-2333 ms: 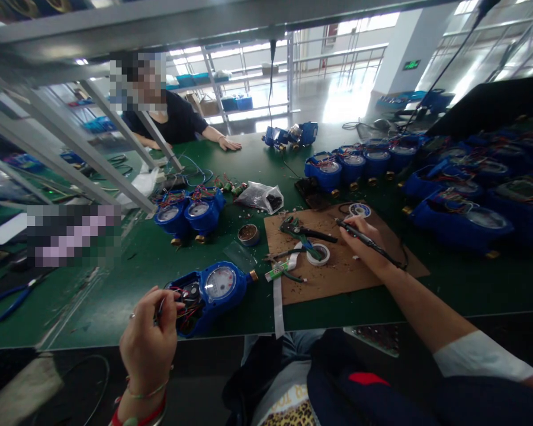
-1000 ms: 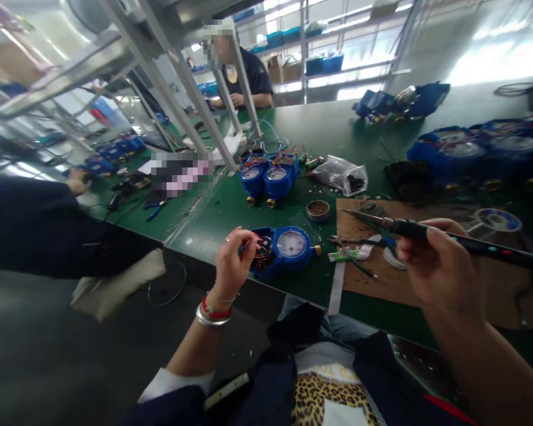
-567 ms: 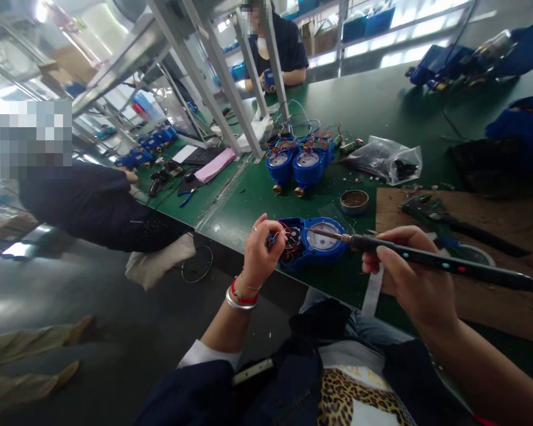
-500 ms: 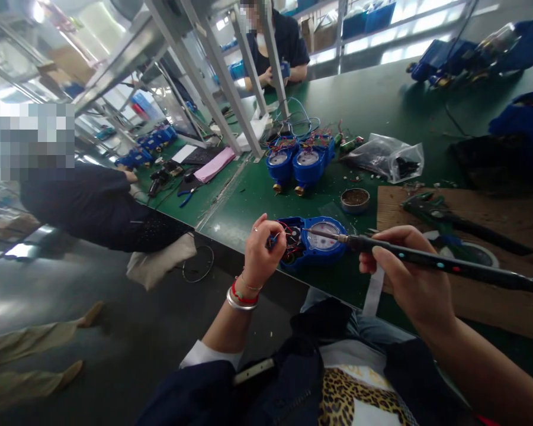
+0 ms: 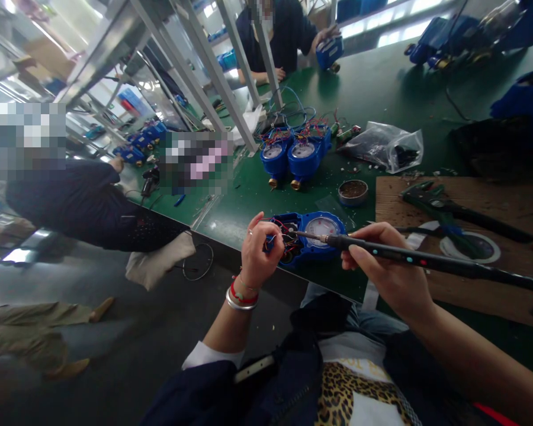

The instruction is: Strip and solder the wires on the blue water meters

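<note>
fingers of the left hand (image 5: 257,253) pinched together, right hand (image 5: 395,284) curled pen-fashion. smooth green table (image 5: 224,222) carries the blue hard-cased meter with round dial (image 5: 316,225); judged rigid, rather heavy, best gripped by the case sides. slim black pen-shaped soldering iron (image 5: 404,257): in right hand, tip over the meter's interior, contact unclear; probably light, shaft presumably hot, handle only. thin red and blue wires (image 5: 279,220): between left fingertips, at the meter's left end; likely soft, easily torn.
</note>
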### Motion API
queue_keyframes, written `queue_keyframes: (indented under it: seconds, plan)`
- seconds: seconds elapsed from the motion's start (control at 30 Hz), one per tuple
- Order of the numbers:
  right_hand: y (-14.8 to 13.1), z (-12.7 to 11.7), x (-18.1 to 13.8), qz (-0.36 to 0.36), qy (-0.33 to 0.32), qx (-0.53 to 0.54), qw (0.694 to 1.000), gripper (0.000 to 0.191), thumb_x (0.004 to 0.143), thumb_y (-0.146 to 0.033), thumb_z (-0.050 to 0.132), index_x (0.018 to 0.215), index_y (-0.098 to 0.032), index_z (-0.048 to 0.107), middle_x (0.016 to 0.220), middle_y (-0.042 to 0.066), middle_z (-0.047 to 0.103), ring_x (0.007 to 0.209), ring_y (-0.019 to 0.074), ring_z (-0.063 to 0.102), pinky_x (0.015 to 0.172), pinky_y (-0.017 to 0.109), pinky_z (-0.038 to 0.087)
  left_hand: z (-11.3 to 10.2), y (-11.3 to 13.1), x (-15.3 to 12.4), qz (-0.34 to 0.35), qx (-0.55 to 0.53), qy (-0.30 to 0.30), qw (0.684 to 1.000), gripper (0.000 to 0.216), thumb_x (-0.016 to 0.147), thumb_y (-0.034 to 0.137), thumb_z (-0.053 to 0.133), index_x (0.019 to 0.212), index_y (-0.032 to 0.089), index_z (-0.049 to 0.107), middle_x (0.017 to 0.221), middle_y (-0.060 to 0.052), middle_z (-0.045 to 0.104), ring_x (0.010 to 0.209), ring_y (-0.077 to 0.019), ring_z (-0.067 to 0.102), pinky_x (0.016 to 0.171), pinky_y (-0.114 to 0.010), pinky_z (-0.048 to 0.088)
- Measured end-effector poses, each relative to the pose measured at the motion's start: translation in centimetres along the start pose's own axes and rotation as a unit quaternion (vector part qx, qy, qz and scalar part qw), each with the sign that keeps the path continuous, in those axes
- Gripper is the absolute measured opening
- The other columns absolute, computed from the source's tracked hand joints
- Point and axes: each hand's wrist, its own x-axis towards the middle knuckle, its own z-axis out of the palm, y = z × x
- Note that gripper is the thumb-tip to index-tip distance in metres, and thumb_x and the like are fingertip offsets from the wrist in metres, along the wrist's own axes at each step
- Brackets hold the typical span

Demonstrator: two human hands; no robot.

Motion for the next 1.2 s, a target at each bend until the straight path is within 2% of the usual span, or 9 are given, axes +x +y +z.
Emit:
queue_keyframes:
  seconds: [0.37,1.2]
  plan:
    - [0.09,0.36,0.06,0.026,-0.006,0.009,1.000,0.015,0.086,-0.031,0.064,0.092,-0.022,0.053,0.073,0.000,0.066,0.060,0.0142,0.066,0.060,0.026,0.057,-0.01,-0.22,0.01,0.015,0.006,-0.014,1.000,0.010,0.084,0.011,0.052,0.084,0.021,0.048,0.078,0.003,0.061,0.076,-0.0110,0.061,0.108,-0.047,0.041]
    - [-0.26,0.32,0.19,0.033,0.000,0.010,0.999,0.012,0.086,-0.029,0.064,0.090,-0.022,0.054,0.070,-0.001,0.066,0.058,0.0139,0.065,0.057,0.025,0.056,0.13,-0.05,0.12,0.016,-0.009,-0.002,1.000,0.012,0.084,0.009,0.053,0.084,0.020,0.050,0.077,0.004,0.061,0.076,-0.0103,0.061,0.108,-0.047,0.041]
